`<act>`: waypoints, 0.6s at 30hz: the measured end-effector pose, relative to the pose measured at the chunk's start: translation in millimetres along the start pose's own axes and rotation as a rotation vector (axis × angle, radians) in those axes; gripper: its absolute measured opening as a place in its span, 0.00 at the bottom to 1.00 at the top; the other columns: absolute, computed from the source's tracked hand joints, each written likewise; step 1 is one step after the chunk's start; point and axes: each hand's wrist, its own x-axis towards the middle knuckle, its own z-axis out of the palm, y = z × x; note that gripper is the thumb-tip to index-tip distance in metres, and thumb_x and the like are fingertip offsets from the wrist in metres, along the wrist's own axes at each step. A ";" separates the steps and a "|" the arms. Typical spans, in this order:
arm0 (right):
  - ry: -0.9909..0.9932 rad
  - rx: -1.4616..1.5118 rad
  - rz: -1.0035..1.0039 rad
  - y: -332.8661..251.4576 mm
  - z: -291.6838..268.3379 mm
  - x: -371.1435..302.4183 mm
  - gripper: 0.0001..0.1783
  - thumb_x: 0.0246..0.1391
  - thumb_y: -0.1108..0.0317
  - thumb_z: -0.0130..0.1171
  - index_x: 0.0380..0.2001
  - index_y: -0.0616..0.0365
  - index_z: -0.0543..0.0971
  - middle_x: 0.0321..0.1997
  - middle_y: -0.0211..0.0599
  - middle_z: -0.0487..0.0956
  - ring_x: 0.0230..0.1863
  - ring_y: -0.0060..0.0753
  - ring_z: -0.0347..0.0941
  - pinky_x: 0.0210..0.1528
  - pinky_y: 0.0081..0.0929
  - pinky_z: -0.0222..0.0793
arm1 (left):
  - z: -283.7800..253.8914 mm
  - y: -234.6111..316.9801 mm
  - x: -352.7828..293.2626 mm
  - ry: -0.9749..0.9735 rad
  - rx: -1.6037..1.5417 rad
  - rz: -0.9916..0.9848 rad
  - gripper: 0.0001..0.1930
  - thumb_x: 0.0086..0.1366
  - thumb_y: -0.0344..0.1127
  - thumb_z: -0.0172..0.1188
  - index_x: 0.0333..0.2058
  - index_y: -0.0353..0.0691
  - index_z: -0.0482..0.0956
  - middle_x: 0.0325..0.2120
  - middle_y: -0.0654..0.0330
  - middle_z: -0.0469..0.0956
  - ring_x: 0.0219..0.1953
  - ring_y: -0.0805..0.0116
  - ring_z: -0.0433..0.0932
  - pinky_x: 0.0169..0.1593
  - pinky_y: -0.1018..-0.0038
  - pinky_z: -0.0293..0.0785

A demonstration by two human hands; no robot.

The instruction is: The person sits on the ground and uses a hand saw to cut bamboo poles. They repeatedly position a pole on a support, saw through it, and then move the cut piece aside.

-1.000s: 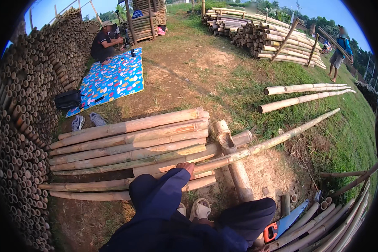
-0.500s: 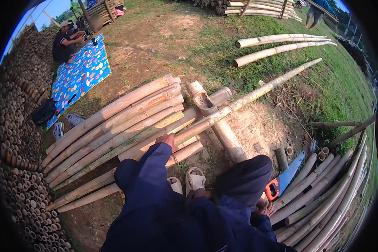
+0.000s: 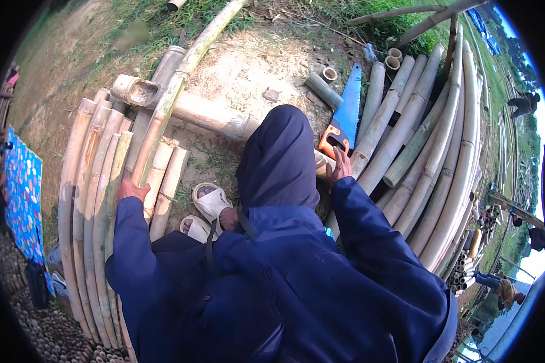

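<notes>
My left hand point(image 3: 133, 189) is wrapped round the near end of a long bamboo pole point(image 3: 165, 106). The pole slants away across a thick bamboo piece with a notch cut in it point(image 3: 209, 115). On the other side, my right hand point(image 3: 340, 166) reaches to the orange handle of a handsaw point(image 3: 349, 106), its fingers stretched out at the handle's lower edge; whether they touch it is hard to tell. The saw's blue blade points away from me, beside the bamboo poles on the right.
Cut bamboo poles point(image 3: 82, 175) lie side by side at left. Longer poles point(image 3: 433, 145) are heaped at right. A short bamboo offcut point(image 3: 324, 91) sits near the saw. My raised knee point(image 3: 278, 157) is between my hands. A patterned blue mat point(image 3: 24, 187) lies far left.
My view has swung to the right. My right hand has moved up to the saw's handle, while my left hand stays on the bamboo pole.
</notes>
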 end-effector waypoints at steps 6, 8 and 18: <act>-0.266 -0.061 0.041 38.7 25.8 68.2 0.29 0.60 0.60 0.59 0.61 0.63 0.73 0.58 0.59 0.77 0.62 0.59 0.72 0.67 0.47 0.66 | -8.5 13.5 -6.4 0.084 0.025 -0.017 0.35 0.43 0.45 0.77 0.52 0.38 0.82 0.42 0.44 0.85 0.46 0.46 0.84 0.52 0.58 0.79; -0.371 -0.109 0.133 54.6 33.4 82.8 0.28 0.60 0.57 0.59 0.61 0.60 0.76 0.61 0.58 0.77 0.63 0.56 0.73 0.68 0.44 0.66 | -17.4 27.8 -12.5 0.030 0.050 -0.068 0.40 0.46 0.47 0.76 0.59 0.41 0.77 0.46 0.44 0.84 0.50 0.46 0.83 0.56 0.56 0.78; -0.483 -0.168 0.174 117.6 76.1 110.2 0.25 0.51 0.60 0.66 0.53 0.54 0.78 0.48 0.51 0.84 0.52 0.53 0.82 0.56 0.46 0.74 | -25.5 33.4 -26.0 -0.019 0.044 -0.080 0.31 0.50 0.49 0.74 0.52 0.43 0.79 0.45 0.48 0.84 0.51 0.47 0.82 0.56 0.55 0.76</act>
